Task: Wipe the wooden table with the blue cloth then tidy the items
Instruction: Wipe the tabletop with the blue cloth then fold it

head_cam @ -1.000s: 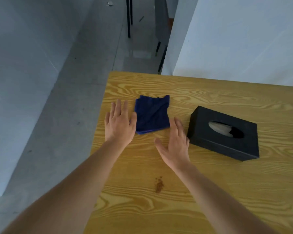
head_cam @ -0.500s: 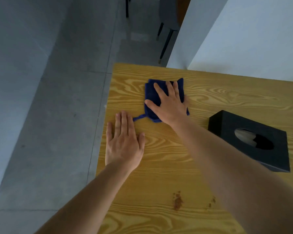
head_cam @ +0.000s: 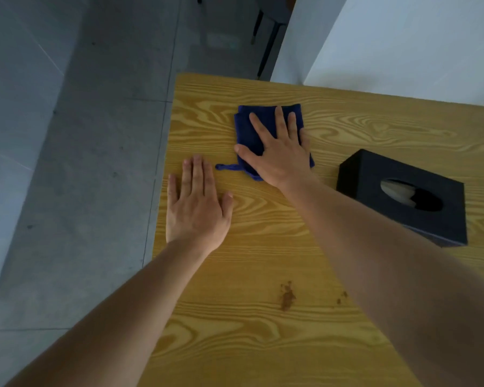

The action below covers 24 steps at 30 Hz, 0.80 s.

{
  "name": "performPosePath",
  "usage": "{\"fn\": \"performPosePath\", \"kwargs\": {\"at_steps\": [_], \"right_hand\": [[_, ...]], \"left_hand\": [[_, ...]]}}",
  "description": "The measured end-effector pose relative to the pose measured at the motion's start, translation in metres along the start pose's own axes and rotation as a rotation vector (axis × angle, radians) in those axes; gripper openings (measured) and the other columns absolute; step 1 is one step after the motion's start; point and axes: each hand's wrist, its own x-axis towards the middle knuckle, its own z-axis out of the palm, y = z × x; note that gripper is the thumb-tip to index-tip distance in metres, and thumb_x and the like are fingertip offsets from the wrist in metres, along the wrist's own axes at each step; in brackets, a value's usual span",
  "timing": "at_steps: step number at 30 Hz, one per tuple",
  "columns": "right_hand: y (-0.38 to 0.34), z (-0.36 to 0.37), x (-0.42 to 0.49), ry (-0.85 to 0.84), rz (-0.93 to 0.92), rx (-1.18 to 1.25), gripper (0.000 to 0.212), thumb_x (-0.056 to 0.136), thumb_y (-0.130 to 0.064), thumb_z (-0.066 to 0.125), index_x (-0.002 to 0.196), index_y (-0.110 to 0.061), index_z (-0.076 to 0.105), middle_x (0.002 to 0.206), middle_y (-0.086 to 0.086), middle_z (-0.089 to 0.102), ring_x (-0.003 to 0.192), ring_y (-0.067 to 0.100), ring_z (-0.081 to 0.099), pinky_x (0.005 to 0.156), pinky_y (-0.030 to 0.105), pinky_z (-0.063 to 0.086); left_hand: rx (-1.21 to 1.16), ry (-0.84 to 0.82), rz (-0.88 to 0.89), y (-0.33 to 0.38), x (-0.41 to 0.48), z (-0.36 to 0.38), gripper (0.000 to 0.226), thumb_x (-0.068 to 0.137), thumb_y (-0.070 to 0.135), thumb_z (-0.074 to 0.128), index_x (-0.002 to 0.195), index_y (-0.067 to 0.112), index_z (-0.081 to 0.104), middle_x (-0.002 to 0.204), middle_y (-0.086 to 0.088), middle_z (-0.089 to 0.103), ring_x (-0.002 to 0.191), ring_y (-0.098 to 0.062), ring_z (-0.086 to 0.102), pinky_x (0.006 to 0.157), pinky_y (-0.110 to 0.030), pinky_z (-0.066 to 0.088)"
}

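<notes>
Near the table's (head_cam: 347, 275) far left corner, the right hand (head_cam: 280, 160) presses the folded blue cloth (head_cam: 248, 127) flat with straight, spread fingers, while the brown stain (head_cam: 287, 296) lies nearer the body and the left hand (head_cam: 196, 208) rests flat, holding nothing.

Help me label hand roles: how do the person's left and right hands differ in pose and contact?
The left hand lies on the bare yellow wooden table; the right hand presses the folded dark blue cloth. The left hand's fingers lie together; the right hand's are spread. The right hand reaches farther forward than the left. Both are open, palms down.
</notes>
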Motion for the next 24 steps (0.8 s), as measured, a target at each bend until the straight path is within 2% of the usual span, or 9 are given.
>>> {"fn": "performPosePath", "kwargs": {"at_steps": [10,24], "right_hand": [[0.010,0.017,-0.122,-0.017,-0.005,0.009,0.087,0.083,-0.095,0.013,0.160,-0.056,-0.003,0.175,0.002,-0.013,0.159,0.030,-0.014,0.126,0.054,-0.004],[0.017,0.052,-0.301,0.041,-0.089,0.070,0.082,0.087,-0.092,0.017,0.160,-0.056,0.006,0.176,0.000,-0.004,0.160,0.028,-0.010,0.126,0.052,-0.003]], "left_hand": [[0.017,-0.017,-0.015,-0.001,-0.066,0.004,0.079,0.103,0.059,0.000,0.166,0.011,-0.005,0.176,-0.007,-0.007,0.161,-0.021,-0.009,0.130,-0.049,-0.001],[0.014,-0.033,-0.048,0.002,-0.157,0.015,0.074,0.105,0.056,0.007,0.165,0.015,-0.008,0.176,-0.004,-0.008,0.161,-0.020,-0.010,0.130,-0.046,-0.004]]}}
